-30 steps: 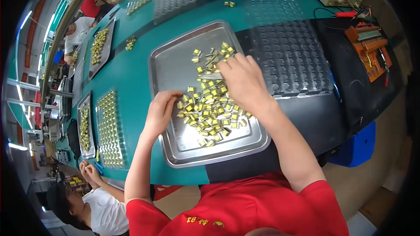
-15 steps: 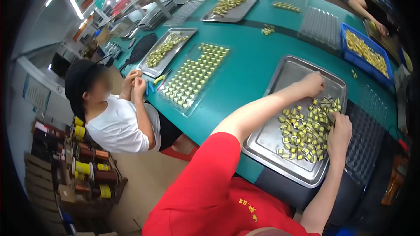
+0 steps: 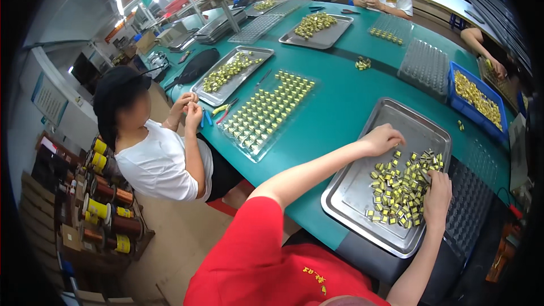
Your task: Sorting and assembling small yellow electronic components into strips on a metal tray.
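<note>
A metal tray (image 3: 354, 192) lies in front of me, with a heap of small yellow-wrapped transformers (image 3: 396, 192) on its right half. My left hand (image 3: 385, 139) hovers over the tray's far left part, past the heap's edge. Its fingers are loosely bent and apart, and nothing shows in them. At the heap's right edge is my right hand (image 3: 438, 198), thumb and fingers closed on a small transformer (image 3: 425, 175), partly hidden by the fingertips.
Right of the tray lies a black pocketed tray (image 3: 467, 207); beyond it stands a blue bin (image 3: 481, 99) of yellow parts. To the left, a co-worker (image 3: 158, 147) sits beside a filled clear blister tray (image 3: 269, 113) and pliers (image 3: 224, 107). Another metal tray (image 3: 226, 93) holds more parts.
My left hand has drawn back leftward from the tray's far side. My right hand stays by the heap's right edge. The whole view has shifted a little.
</note>
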Demonstrator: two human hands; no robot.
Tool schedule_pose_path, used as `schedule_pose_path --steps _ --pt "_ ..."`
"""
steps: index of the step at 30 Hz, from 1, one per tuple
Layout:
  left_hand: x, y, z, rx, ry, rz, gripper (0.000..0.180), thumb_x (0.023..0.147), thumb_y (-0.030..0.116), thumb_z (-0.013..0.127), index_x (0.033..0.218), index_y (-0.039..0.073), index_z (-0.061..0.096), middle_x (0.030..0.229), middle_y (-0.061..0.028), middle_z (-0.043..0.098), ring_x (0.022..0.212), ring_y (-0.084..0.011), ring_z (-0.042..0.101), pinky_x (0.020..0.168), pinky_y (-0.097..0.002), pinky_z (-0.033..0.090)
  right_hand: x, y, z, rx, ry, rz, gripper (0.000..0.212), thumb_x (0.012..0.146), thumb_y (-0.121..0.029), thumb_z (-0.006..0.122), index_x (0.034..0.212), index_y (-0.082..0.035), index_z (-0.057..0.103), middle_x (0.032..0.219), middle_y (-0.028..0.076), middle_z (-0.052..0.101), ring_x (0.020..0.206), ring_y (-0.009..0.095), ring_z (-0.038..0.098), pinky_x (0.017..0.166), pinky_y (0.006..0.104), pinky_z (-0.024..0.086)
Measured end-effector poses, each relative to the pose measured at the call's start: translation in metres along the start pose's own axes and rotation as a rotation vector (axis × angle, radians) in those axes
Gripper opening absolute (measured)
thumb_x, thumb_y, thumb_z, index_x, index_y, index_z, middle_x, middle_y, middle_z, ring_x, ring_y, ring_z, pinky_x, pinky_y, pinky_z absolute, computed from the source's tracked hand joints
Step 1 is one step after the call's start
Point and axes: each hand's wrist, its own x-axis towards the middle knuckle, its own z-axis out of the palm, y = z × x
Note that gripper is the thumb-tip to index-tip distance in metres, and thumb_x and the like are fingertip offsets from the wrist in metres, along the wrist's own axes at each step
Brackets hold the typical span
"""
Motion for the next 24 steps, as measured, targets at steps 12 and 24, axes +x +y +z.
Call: schedule_pose_path --steps 12,24 --pt "-0.08 0.07 -0.006 -0.813 0.113 -0.3 0.044 0.096 0.003 0.06 0.138 0.004 0.049 0.109 -0.0055 0.062 0.092 -0.0105 0.062 0.08 -0.0255 0.053 -0.001 -0.027 -0.003 -0.027 0.071 0.045 0.03 0.073 0.009 0.052 0.099 -0.002 0.062 0.093 0.015 0.061 0.092 0.035 0.057 0.082 0.0434 0.044" --pt "-0.082 0.059 0.001 -0.912 0.123 -0.354 0.041 0.088 -0.01 0.066 0.124 -0.001 0.051 0.11 -0.0087 0.06 0.096 -0.012 0.062 0.085 -0.0247 0.051 0.001 -0.043 0.006 -0.044 0.024 -0.007 0.028 0.074 0.007 0.058 0.099 -0.002 0.065 0.088 0.01 0.06 0.086 0.029 0.055 0.078 0.039 0.044"
